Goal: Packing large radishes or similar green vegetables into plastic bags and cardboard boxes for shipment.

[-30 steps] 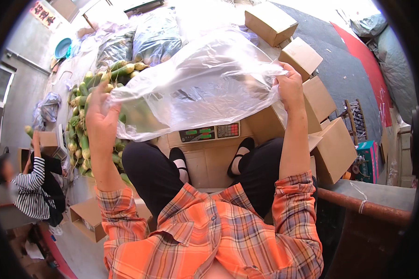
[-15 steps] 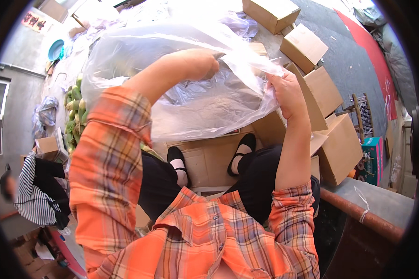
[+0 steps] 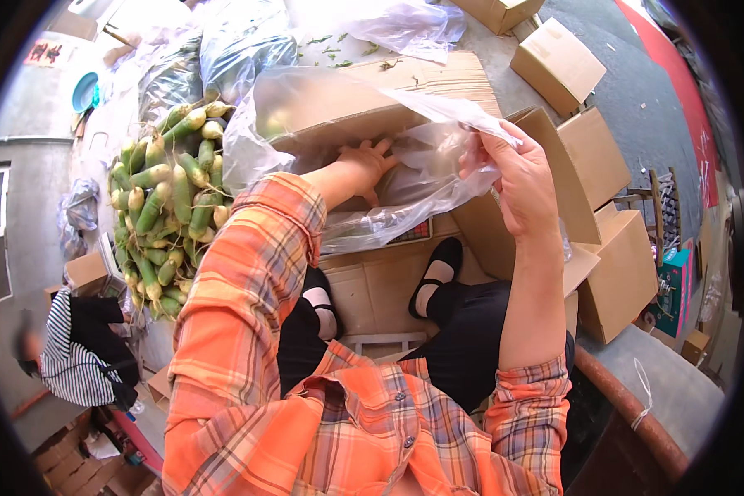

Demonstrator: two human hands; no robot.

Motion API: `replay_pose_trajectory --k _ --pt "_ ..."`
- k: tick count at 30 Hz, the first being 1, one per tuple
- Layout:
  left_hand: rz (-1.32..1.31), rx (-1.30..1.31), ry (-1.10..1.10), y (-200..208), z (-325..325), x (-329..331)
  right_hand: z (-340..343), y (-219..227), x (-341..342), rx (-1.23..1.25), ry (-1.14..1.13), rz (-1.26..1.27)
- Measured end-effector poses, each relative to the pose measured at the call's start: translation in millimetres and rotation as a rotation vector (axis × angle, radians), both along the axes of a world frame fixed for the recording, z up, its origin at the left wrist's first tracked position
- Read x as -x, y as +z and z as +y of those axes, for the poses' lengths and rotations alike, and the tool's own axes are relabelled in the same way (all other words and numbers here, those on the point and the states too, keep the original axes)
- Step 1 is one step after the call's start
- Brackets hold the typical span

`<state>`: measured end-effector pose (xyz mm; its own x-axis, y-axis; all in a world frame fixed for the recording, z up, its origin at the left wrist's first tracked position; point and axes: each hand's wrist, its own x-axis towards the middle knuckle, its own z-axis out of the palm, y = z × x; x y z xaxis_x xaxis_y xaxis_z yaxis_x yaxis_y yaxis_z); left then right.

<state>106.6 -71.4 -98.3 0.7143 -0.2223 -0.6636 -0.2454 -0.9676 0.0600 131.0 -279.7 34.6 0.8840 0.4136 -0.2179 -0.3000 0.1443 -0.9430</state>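
Note:
A clear plastic bag (image 3: 260, 157) spreads in front of me, sunk partly into an open cardboard box (image 3: 339, 128) and draped over its near side. My left hand (image 3: 360, 169) reaches down into the bag's mouth with fingers spread, holding nothing. At the bag's right edge, my right hand (image 3: 517, 174) pinches the gathered plastic between thumb and fingers and holds it up. Just left of the bag lies a heap of green radishes (image 3: 161, 198), pale at one end. The bottom of the box is hidden by the bag and my left hand.
Several cardboard boxes (image 3: 558, 66) stand along the right, some with raised flaps. Filled plastic bags (image 3: 244, 45) sit beyond the radishes. A person in a striped top (image 3: 78, 355) is at the far left. A rusty rail (image 3: 628, 405) runs at lower right.
The bag, billowing high before, has come down into the box, baring the radishes and box flap. My left hand has lowered into it and spread its fingers; my right still grips the edge.

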Motion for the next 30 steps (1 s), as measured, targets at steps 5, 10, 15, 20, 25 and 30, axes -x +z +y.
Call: replay_pose_trajectory --k 5,10,15,20,25,30 --pt "-0.029 0.027 0.004 -56.9 4.0 2.9 -0.4 -5.2 -12.8 -0.241 0.056 0.245" --pt "-0.241 0.052 0.003 -97.5 5.2 10.0 9.1 -20.5 -23.5 0.136 0.076 0.154" --pt "-0.244 0.069 -0.045 -96.0 3.0 9.4 16.4 -29.4 -30.5 0.249 0.05 0.066" --pt "0.057 -0.063 0.057 -0.6 -14.5 -6.6 22.9 -44.9 -38.0 0.318 0.108 -0.004" --pt "-0.766 0.189 0.001 72.6 -4.9 13.8 28.1 -56.3 -44.0 0.275 0.148 -0.005" --pt "-1.098 0.145 0.15 73.9 30.4 16.5 35.1 -59.0 -46.2 0.254 0.19 0.024"
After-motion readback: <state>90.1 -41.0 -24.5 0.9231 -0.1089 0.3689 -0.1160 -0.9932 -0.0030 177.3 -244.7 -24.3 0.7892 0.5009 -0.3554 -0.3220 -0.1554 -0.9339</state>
